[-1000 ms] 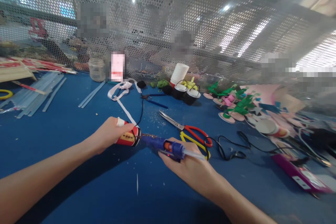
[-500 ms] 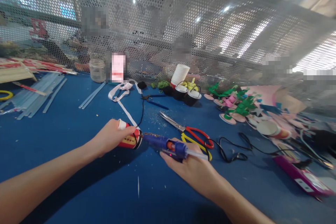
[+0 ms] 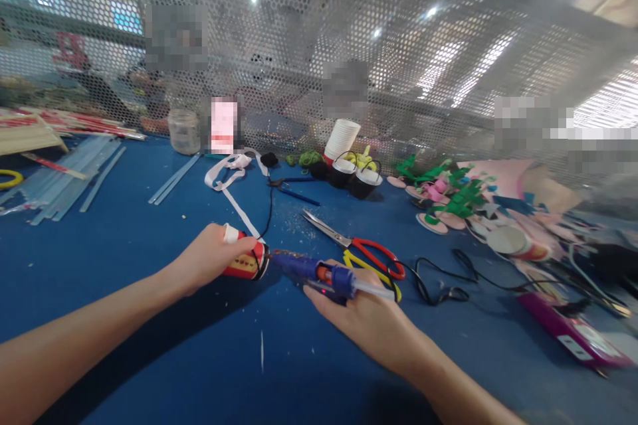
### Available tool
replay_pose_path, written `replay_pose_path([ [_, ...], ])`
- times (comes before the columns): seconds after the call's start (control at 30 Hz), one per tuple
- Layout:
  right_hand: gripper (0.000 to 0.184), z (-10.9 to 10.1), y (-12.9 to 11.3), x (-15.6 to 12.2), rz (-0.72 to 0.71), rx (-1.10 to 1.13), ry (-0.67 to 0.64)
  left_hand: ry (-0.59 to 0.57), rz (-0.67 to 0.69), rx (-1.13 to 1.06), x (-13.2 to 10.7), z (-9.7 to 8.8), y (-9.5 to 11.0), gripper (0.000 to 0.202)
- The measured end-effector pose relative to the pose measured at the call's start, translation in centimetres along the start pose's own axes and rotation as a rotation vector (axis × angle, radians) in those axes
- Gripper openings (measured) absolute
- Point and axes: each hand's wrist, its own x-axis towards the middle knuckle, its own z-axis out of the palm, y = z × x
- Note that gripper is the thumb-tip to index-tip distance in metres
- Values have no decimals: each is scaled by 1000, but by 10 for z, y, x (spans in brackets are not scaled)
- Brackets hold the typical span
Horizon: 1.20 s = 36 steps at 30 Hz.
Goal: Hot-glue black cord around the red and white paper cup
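My left hand (image 3: 212, 255) is closed round a red paper cup (image 3: 244, 265) lying on its side, its base end toward the right. Black yarn (image 3: 270, 216) is wound on that end and runs back over the table to a dark ball. In my right hand (image 3: 369, 319) is a blue hot glue gun (image 3: 309, 270), a clear glue stick poking from its back and a small red light showing. The gun's nozzle points left, right at the yarn-wrapped end; whether it touches cannot be told. Scissors (image 3: 343, 237) with red and yellow handles lie just beyond the gun.
Blue-handled pliers (image 3: 296, 189), white ribbon (image 3: 236, 206) and small black-and-white buckets (image 3: 366, 182) sit farther back. Glue sticks (image 3: 74, 176) lie left. Green and pink craft pieces (image 3: 448, 202), a black cable (image 3: 428, 292) and a purple power strip (image 3: 573, 332) are right. Perforated metal panel (image 3: 289, 33) stands behind.
Almost nothing differs. The view has shifted very slightly, while both hands keep the cup and the glue gun in nearly the same position.
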Motion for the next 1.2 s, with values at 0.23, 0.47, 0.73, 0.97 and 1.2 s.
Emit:
replay_pose_path([
  [0.23,15,1,3,-1,-39,-22,23,6,8,13,0,0,-1,27],
  [0.47,15,1,4,-1,-38,-34,19,0,1,14,-2,1,1,27],
  [0.73,15,1,3,-2,-22,-35,4,2,7,15,-3,0,3,26],
  [0.97,16,-1,-1,-3,-5,-8,-30,-9,4,-6,-3,1,3,26],
  [1.2,12,1,-1,-5,3,52,-75,-4,3,-8,-4,2,4,26],
])
